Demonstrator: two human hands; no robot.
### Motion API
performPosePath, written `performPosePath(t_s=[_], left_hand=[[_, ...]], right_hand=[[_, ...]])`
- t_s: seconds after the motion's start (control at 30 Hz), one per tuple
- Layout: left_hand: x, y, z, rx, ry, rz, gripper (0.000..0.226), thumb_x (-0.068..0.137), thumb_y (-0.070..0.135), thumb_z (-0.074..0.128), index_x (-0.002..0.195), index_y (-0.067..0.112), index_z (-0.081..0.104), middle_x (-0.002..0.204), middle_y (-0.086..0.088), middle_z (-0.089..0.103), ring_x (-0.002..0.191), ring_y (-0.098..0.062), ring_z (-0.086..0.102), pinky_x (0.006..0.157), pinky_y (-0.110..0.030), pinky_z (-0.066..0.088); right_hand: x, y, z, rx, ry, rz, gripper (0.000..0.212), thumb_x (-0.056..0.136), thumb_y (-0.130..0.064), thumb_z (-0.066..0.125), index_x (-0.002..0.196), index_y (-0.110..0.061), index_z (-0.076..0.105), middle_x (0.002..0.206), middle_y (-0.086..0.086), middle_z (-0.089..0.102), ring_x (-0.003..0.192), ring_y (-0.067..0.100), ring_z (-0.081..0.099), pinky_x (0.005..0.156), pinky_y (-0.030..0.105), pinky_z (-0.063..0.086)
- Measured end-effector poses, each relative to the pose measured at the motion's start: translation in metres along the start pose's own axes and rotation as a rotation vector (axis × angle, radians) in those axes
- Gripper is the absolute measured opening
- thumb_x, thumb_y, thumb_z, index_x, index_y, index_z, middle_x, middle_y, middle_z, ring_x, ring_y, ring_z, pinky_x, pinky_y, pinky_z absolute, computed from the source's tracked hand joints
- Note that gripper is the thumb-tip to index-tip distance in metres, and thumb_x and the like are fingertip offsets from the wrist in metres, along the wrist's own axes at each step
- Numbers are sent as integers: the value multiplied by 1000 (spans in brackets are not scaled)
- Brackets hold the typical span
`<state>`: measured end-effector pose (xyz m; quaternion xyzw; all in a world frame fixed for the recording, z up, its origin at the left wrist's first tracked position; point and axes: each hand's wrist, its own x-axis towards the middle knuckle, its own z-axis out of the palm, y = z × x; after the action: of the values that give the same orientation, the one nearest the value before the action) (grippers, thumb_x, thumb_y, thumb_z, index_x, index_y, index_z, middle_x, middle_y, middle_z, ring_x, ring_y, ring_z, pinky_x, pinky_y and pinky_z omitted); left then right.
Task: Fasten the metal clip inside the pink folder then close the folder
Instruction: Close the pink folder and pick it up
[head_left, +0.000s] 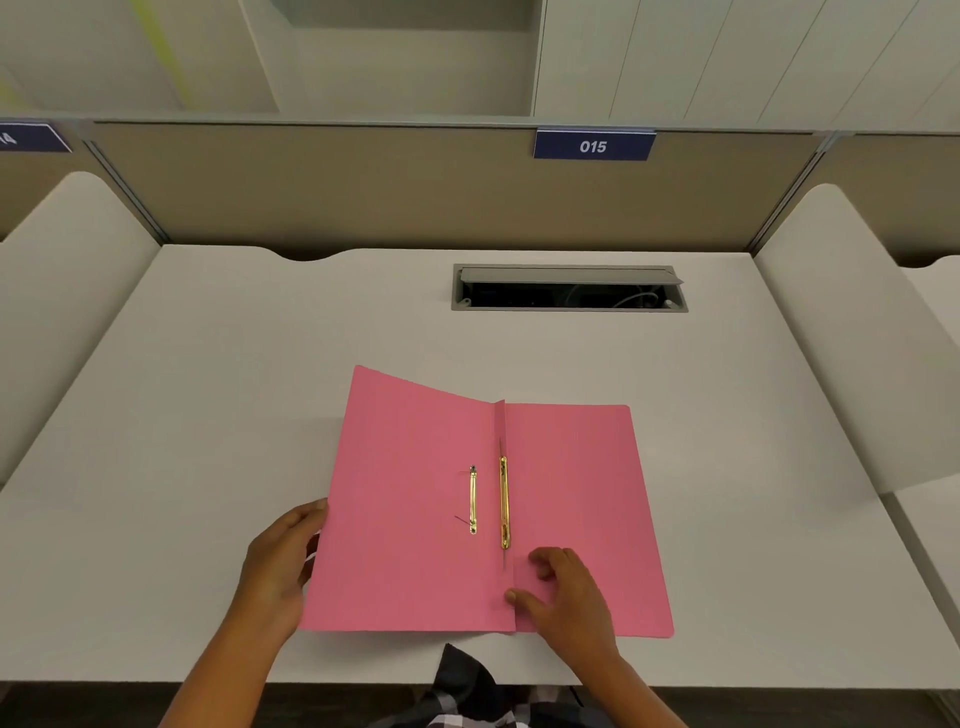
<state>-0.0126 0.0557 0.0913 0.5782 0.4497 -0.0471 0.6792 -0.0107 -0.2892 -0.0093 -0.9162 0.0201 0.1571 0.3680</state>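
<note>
Evidently, the first step of the task was in hand, since the pink folder (415, 493) was seen lying open on the white surface (208, 389), near its front edge, with the left cover raised a little at its far corner and the right cover lying flat. The metal clip (503, 503) was seen running along the spine fold, and a second, shorter gold bar (472, 500) lay apart from it on the left cover, just beside the fold; the fastener was therefore judged not yet closed. The left hand (280, 558) was curled around the outer edge of the left cover, the thumb on top and the fingers hidden beneath, so that the cover was held. The right hand (563, 592) was laid on the right cover near the lower end of the spine, its fingers bent and pressed on a small flap of card beside the fold; whether that flap was pinched or merely held down could not be told. For the next move, it was judged that the loose bar would have to be brought across to the clip and seated on it, which would call for a fine pinch from one hand while the folder was steadied by the other. Only then could the left cover be swung over onto the right.
</note>
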Motion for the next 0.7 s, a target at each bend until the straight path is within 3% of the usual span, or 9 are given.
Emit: performPosePath(t_s=[0.13, 0.3, 0.53, 0.63, 0.7], left_hand=[[-11, 8, 6, -9, -86, 42, 23, 99, 33, 72, 117, 21, 80, 111, -7, 84, 105, -32, 74, 91, -47, 59], [-31, 18, 19, 30, -223, 89, 30, 99, 40, 67, 121, 24, 79, 117, -6, 82, 105, -29, 75, 85, -41, 57], [-61, 33, 47, 229, -445, 195, 40, 87, 57, 67, 120, 37, 78, 121, -3, 80, 109, -24, 77, 93, -44, 58], [-71, 37, 67, 302, -469, 227, 47, 86, 58, 69, 126, 34, 74, 121, 0, 80, 110, -24, 75, 97, -48, 58], [-78, 40, 81, 343, -466, 252, 50, 82, 60, 72, 125, 35, 73, 117, 3, 81, 106, -21, 76, 94, -43, 60]], right_hand=[[2, 6, -9, 183, 77, 63, 30, 90, -39, 81, 114, -30, 66, 100, -14, 68, 90, 8, 67, 76, 17, 56], [7, 15, -31, 340, 204, 190, 7, 99, -32, 71, 106, -34, 70, 99, -14, 74, 91, 7, 69, 84, 26, 60], [9, 35, -68, 459, 308, 274, 6, 101, -33, 69, 100, -39, 71, 99, -15, 74, 93, 5, 68, 75, 16, 48], [11, 45, -80, 488, 337, 283, 9, 101, -33, 68, 100, -42, 70, 101, -15, 74, 95, 6, 68, 79, 20, 51], [13, 51, -84, 505, 343, 287, 8, 101, -34, 68, 102, -41, 70, 103, -14, 74, 96, 8, 68, 86, 27, 55]])
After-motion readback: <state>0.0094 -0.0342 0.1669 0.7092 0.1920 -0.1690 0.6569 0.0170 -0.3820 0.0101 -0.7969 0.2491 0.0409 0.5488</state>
